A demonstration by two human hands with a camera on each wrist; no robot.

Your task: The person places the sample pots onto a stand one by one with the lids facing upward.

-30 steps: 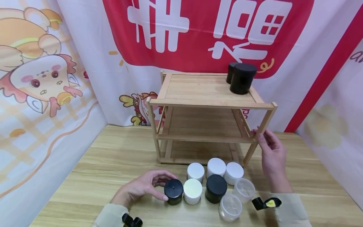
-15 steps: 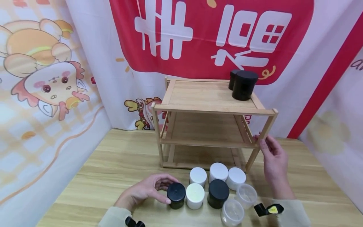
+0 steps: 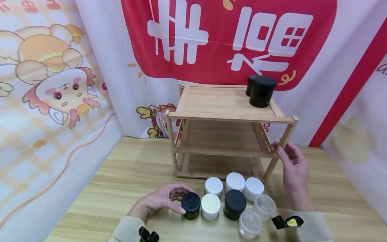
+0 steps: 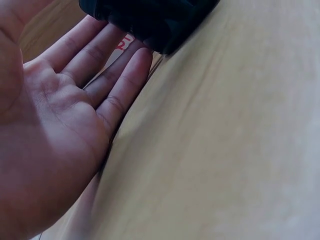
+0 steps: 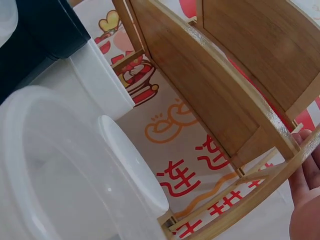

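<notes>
A black lidded jar (image 3: 191,205) stands on the table, held between the thumb and fingers of my left hand (image 3: 163,201). In the left wrist view, the fingers (image 4: 127,82) reach the jar's dark side. To its right are a white jar with a cream lid (image 3: 210,206) and a second black jar (image 3: 235,204). My right hand (image 3: 295,168) grips the front right leg of a three-tier wooden rack (image 3: 226,101), near its middle shelf. Only part of that hand shows in the right wrist view.
White-lidded jars (image 3: 235,182) line the rack's front foot. Two clear plastic jars (image 3: 250,224) stand at front right. On the rack's top, two black jars (image 3: 262,92) stand at the right end. Printed cloth (image 3: 99,30) hangs behind and at both sides.
The head view has shifted, so the scene sits further right and slightly lower. Both hands keep their hold, and the jars and rack stand as before.
</notes>
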